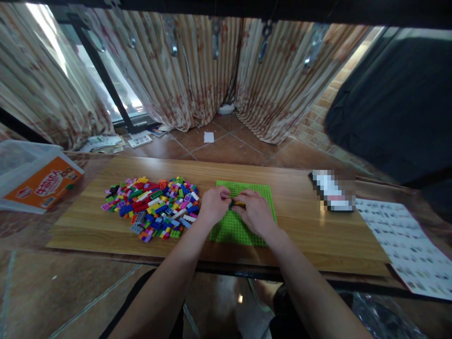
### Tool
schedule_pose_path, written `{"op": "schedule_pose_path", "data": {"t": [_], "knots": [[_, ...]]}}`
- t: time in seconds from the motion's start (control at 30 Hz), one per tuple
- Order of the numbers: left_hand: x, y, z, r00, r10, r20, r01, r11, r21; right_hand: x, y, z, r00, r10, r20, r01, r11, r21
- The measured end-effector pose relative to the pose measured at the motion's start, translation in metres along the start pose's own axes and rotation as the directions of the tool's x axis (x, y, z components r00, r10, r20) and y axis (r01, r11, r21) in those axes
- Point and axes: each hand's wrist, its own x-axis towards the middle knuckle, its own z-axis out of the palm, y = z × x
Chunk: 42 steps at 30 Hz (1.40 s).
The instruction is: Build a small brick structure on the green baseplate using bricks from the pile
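Observation:
Over the green studded baseplate (236, 230), both my hands come together with closed fingers. My right hand (257, 212) pinches a small yellow building brick (240, 204), part of which shows between its fingers. At the fingertips of my left hand (214, 206) is a small dark building brick (231, 205), mostly hidden. The two bricks lie close together; whether they are joined I cannot tell. Left of the baseplate spreads a loose pile of mixed coloured building bricks (155, 207).
The wooden board (300, 249) carries everything. A phone-like device (332, 190), partly blurred out, lies at the right, beside a printed sheet (406, 240) with rows of small pictures. A clear plastic tub (31, 155) with an orange label stands far left. Curtains (197, 70) hang behind.

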Motion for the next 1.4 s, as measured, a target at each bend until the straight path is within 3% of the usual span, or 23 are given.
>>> {"op": "schedule_pose_path", "data": {"t": [0.37,0.67,0.97,1.2,1.4], "knots": [[-0.003,0.005,-0.002,1.0,0.001,0.013,-0.001,1.0,-0.006,0.005,0.022,0.001,0.994,-0.101,-0.035,0.105,0.977,0.183],[-0.005,0.006,-0.003,1.0,0.023,0.014,-0.024,0.999,0.024,0.002,0.016,0.012,0.997,-0.008,-0.08,0.018,0.992,0.126],[-0.011,0.008,-0.012,0.999,-0.009,0.043,0.003,0.99,0.142,0.004,0.017,0.012,0.998,-0.022,-0.058,0.027,0.995,0.092],[-0.01,0.006,-0.011,0.994,-0.011,0.106,0.002,0.996,0.091,0.005,0.015,0.011,0.998,-0.007,-0.058,0.013,0.995,0.096],[-0.009,0.008,-0.012,0.995,-0.004,0.102,-0.012,0.988,0.156,0.005,0.013,0.008,1.0,-0.009,-0.017,0.01,0.998,0.064]]}}
